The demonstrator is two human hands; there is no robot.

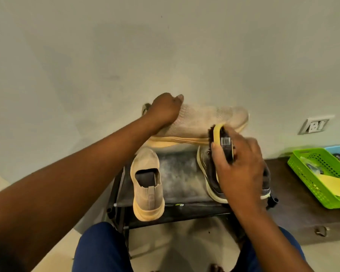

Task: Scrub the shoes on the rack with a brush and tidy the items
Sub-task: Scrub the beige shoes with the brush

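My left hand (164, 109) grips the heel end of the tan shoe (204, 122) and holds it up on its side above the rack (177, 173). My right hand (241, 163) holds the brush (221, 141), its bristles touching the shoe's side near the yellow sole. The other tan shoe (147, 183) and a dark shoe (210, 173) sit on the rack below. If I push too hard, I think the shoe could twist out of my hold and fall on them, or the brush could slip off.
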